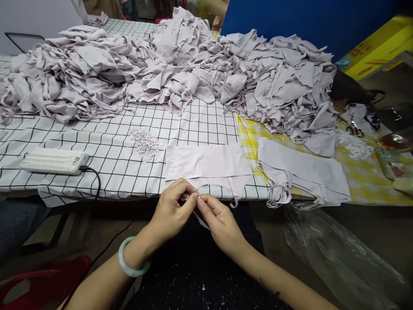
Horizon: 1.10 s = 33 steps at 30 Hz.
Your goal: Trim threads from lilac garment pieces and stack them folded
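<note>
A pale grey-lilac camisole-like garment (206, 161) lies flat at the table's front edge, its straps towards me. Just over that edge, my left hand (176, 206) and my right hand (219, 217) meet fingertip to fingertip, both pinching. Between them is a thin strap (200, 220) of the garment, with a short length hanging below the fingers. What exactly sits under the fingertips is hidden. To the right lies a stack of similar folded garments (303, 168), with looped straps (279, 191) bunched at its front.
A large heap of the same garments (180, 64) spans the back of the checked table (193, 125). Small scraps (144, 142) form a pile left of centre. A white power bank (53, 161) with a black cable lies left. Scissors (355, 130) lie far right, and a red chair (45, 280) stands below left.
</note>
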{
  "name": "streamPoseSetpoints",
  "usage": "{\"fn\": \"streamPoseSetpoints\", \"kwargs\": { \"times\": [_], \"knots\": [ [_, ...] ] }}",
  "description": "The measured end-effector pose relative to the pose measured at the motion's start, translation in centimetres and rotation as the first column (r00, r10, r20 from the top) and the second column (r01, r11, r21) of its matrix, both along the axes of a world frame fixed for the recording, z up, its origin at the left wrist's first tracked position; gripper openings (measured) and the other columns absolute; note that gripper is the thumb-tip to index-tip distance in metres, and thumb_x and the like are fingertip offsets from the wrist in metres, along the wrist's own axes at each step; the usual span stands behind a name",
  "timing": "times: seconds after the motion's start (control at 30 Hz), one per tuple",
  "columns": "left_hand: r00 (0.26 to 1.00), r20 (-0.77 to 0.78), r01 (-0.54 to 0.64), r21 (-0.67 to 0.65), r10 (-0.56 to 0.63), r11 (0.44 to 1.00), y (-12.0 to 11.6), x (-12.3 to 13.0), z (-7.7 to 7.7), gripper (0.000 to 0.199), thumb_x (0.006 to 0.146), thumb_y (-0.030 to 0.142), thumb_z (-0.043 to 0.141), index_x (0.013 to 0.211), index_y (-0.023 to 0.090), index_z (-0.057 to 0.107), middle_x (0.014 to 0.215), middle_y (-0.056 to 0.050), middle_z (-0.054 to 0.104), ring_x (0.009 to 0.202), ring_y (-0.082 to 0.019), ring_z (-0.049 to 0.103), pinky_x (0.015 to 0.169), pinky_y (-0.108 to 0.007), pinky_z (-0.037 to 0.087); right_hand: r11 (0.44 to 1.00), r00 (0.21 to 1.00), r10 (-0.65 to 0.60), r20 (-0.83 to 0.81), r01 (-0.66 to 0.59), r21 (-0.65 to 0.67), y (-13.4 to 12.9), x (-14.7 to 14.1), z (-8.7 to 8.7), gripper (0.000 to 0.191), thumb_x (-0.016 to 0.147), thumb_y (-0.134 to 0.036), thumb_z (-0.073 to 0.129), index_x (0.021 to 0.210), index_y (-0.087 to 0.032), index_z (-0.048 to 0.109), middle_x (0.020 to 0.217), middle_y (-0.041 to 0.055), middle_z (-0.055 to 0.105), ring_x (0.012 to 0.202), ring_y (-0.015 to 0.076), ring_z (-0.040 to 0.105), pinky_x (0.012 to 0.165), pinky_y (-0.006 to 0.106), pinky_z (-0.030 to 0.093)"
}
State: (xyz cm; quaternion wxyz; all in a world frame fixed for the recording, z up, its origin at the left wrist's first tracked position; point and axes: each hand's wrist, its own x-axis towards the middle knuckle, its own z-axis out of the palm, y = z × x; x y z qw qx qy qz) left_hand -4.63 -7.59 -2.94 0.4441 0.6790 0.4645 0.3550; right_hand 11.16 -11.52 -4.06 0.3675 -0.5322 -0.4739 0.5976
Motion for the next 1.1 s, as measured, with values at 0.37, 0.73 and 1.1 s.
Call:
{"fn": "streamPoseSetpoints", "kwargs": {
  "times": [0.37, 0.73, 1.1],
  "knots": [
    [0.954, -0.293, 0.204, 0.484, -0.062, 0.851, 6.3, -0.7, -5.5, 0.019, 0.084, 0.001, 0.051, 0.093, 0.016, 0.058, 0.096, -0.01, 0.064, 0.09, -0.021, 0.059, 0.078, -0.036, 0.052, 0.94, 0.996, -0.082, -0.036, 0.065, -0.336, 5.2, 1.0, 0.0, 0.032, 0.083, -0.05, 0.064, 0.084, -0.017, 0.066, 0.053, -0.0095, 0.029, 0.046, 0.006, 0.018, 0.043, 0.022, 0.013],
    [0.982, -0.133, 0.141, 0.021, -0.137, 0.99, 7.4, -1.1, -3.5, 0.014, 0.089, 0.01, 0.051, 0.083, 0.018, 0.06, 0.092, -0.004, 0.063, 0.089, -0.017, 0.058, 0.084, -0.036, 0.049, 0.86, 0.985, -0.162, -0.061, 0.111, -0.498, 7.2, -1.7, 0.4, 0.023, 0.082, -0.041, 0.061, 0.083, -0.018, 0.064, 0.047, -0.0118, 0.029, 0.041, 0.0045, 0.015, 0.039, 0.021, 0.009],
    [0.969, -0.13, 0.206, -0.033, -0.209, 0.978, 8.0, -1.5, -3.6, 0.015, 0.09, 0.011, 0.048, 0.083, 0.018, 0.06, 0.091, -0.005, 0.062, 0.089, -0.019, 0.056, 0.083, -0.037, 0.046, 0.819, 0.962, -0.256, -0.093, 0.165, -0.55, 7.5, -1.9, 0.3, 0.022, 0.076, -0.038, 0.064, 0.079, -0.016, 0.063, 0.048, -0.0127, 0.03, 0.041, 0.0027, 0.016, 0.038, 0.018, 0.014]
  ]
}}
